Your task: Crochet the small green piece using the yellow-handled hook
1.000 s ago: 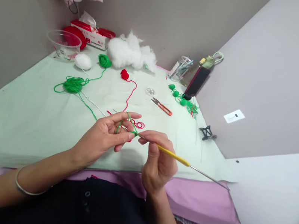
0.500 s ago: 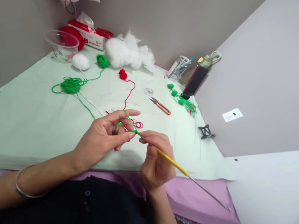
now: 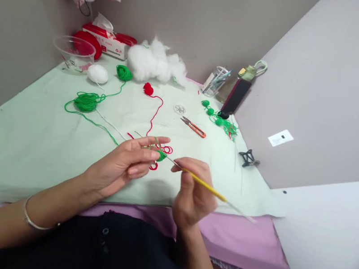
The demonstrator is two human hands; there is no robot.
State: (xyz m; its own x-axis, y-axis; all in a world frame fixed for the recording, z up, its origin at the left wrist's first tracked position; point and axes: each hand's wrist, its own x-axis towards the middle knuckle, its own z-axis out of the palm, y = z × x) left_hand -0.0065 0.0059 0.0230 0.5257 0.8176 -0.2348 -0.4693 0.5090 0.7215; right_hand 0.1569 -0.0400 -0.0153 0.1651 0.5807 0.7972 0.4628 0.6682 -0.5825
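Note:
My left hand (image 3: 127,160) pinches a small green crochet piece (image 3: 161,156) between thumb and fingers, with green yarn running over the raised index finger. In my right hand (image 3: 195,191) is a crochet hook (image 3: 207,185) with a yellow grip, held like a pen. Its metal tip reaches the green piece; the far metal end is blurred. Red yarn (image 3: 166,149) lies in loops on the table just behind the fingers. A green yarn strand leads from the loose green skein (image 3: 85,102) toward my left hand.
Orange-handled thread snips (image 3: 193,126) lie beyond my right hand, near a small clear dish (image 3: 179,109). Farther back are a red yarn bundle (image 3: 148,88), white stuffing (image 3: 156,65), a clear tub (image 3: 76,56), small green balls (image 3: 210,111) and a bottle (image 3: 241,87).
My left hand has turned, and more of the green piece shows. My right hand has shifted slightly right, and the hook's rear end has swung up and left.

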